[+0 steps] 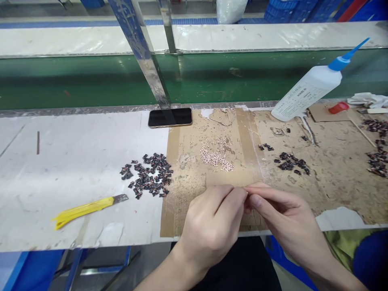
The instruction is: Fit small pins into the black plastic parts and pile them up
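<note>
My left hand (214, 220) and my right hand (286, 218) meet fingertip to fingertip over the near edge of the cardboard sheet (194, 202). Both are closed in a pinch, and whatever sits between the fingertips is hidden. Just beyond them lies a scatter of tiny copper-coloured pieces (216, 157). A pile of small black parts with coppery bits (153, 176) spreads to the left, across the cardboard's edge. Another cluster of black parts (292, 162) rests on the right, behind my right hand.
A white bottle with a blue nozzle (309, 93) leans at the back right, near a red cap (338, 107). A phone (170, 117) lies by the metal post (145, 56). At left is a yellow-wrapped blade (87, 210). More black parts (377, 161) lie far right.
</note>
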The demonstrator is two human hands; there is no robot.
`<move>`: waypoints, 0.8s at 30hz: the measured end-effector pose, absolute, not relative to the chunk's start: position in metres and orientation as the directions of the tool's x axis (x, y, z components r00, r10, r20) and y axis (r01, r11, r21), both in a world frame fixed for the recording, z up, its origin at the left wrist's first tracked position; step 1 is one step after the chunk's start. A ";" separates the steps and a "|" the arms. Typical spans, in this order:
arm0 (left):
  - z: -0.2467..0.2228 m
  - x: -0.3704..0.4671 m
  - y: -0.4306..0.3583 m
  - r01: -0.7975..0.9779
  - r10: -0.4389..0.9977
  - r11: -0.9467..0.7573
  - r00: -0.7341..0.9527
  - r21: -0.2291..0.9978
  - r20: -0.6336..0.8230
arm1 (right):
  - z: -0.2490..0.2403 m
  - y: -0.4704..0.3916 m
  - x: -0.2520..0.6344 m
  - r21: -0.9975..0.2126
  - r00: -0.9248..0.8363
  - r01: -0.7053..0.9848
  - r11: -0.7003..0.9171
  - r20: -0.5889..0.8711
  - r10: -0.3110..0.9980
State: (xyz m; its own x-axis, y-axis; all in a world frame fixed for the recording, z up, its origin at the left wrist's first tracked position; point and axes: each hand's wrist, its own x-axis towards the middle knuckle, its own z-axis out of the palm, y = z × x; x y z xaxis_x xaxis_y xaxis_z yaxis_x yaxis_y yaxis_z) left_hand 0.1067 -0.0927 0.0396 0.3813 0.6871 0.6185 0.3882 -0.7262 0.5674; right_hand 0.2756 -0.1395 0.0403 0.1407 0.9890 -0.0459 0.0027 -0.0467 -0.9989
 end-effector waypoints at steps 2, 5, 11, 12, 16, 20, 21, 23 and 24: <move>0.037 0.107 -0.094 0.386 0.701 -0.713 0.383 0.585 0.602 | 0.040 -0.142 0.274 -0.999 0.148 0.013 -0.041 -0.039 0.988; 0.032 0.107 -0.096 0.399 0.704 -0.710 0.401 0.580 0.586 | 0.040 -0.143 0.274 -0.999 0.162 0.039 -0.032 -0.026 0.986; 0.025 0.108 -0.101 0.406 0.713 -0.701 0.409 0.587 0.569 | 0.037 -0.143 0.272 -0.998 0.155 0.000 -0.069 -0.068 0.986; 0.025 0.108 -0.101 0.403 0.712 -0.702 0.400 0.586 0.577 | 0.035 -0.144 0.272 -0.996 0.156 -0.028 -0.089 -0.092 0.983; 0.024 0.108 -0.101 0.395 0.692 -0.722 0.387 0.569 0.609 | 0.032 -0.145 0.271 -0.978 0.155 -0.140 -0.152 -0.174 0.973; 0.023 0.107 -0.102 0.407 0.681 -0.732 0.395 0.547 0.617 | 0.032 -0.147 0.270 -0.980 0.136 -0.138 -0.140 -0.159 0.978; 0.022 0.107 -0.102 0.408 0.675 -0.737 0.396 0.539 0.622 | 0.033 -0.147 0.270 -0.982 0.133 -0.128 -0.136 -0.153 0.979; 0.021 0.105 -0.104 0.396 0.670 -0.742 0.398 0.541 0.627 | 0.034 -0.149 0.271 -0.985 0.117 -0.110 -0.130 -0.143 0.983; 0.021 0.103 -0.106 0.381 0.678 -0.735 0.398 0.561 0.618 | 0.033 -0.150 0.272 -0.988 0.109 -0.094 -0.124 -0.134 0.985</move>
